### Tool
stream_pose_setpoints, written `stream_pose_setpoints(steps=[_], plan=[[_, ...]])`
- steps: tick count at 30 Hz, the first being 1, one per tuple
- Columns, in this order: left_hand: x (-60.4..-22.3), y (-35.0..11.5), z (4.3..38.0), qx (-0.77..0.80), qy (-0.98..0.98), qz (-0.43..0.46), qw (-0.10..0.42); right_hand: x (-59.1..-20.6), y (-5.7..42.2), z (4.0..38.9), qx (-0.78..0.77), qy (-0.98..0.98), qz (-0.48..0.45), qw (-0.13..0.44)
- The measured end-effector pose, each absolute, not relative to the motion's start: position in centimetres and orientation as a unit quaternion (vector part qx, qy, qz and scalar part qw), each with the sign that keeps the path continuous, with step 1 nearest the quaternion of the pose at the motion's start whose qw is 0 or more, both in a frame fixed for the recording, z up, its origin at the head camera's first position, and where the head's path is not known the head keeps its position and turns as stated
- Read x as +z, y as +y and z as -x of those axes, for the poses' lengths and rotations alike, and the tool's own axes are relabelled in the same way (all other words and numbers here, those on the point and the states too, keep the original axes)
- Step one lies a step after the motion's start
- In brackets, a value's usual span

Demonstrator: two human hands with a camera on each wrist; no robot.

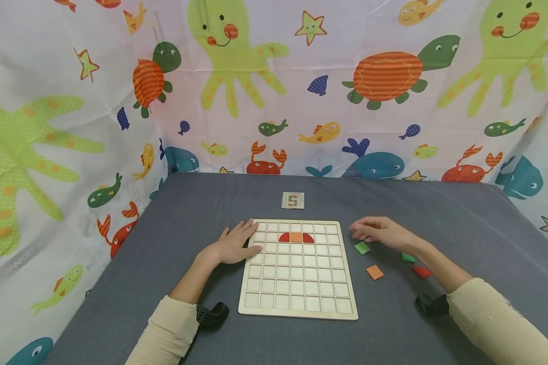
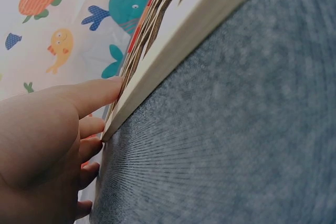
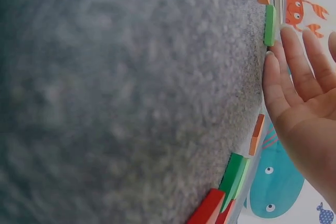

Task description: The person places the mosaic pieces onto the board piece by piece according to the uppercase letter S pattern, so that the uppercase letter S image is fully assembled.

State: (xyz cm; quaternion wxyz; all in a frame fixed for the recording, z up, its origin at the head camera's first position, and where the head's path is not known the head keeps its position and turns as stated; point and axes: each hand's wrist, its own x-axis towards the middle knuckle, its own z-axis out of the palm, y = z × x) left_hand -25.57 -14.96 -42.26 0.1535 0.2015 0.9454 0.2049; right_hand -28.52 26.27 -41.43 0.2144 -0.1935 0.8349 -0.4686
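A pale wooden grid board (image 1: pixel 298 304) lies on the grey table. In its upper rows sit two rounded red pieces (image 1: pixel 308 238) with an orange square (image 1: pixel 296 237) between them. My left hand (image 1: pixel 232 245) rests on the board's left edge, fingers extended; in the left wrist view its thumb (image 2: pixel 100 95) touches the rim. Just beyond the board's upper right side, my right hand (image 1: pixel 383 232) hovers low over the table with loosely bent fingers and nothing seen in them. A light green square (image 1: pixel 362 248) lies right below its fingertips. The right wrist view shows that hand's palm (image 3: pixel 310 114) and spread fingers.
An orange square (image 1: pixel 374 272), a dark green piece (image 1: pixel 408 257) and a red piece (image 1: pixel 422 271) lie right of the board, the last two beside my right forearm. Behind the board lies a small card (image 1: pixel 293 201) with an S-shaped pattern. A sea-animal curtain (image 1: pixel 274 61) surrounds the table.
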Motion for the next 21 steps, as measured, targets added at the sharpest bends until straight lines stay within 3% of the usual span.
stream_pose_setpoints(steps=[11,21], plan=[[-42.3,-15.0,25.6,0.204,0.946,-0.203,0.151,-41.3,26.5,28.0,-0.43,0.856,0.2,0.205],[-42.2,-14.9,25.5,0.203,0.947,-0.2,0.149,-41.5,27.2,27.2,-0.423,0.841,0.271,0.201]])
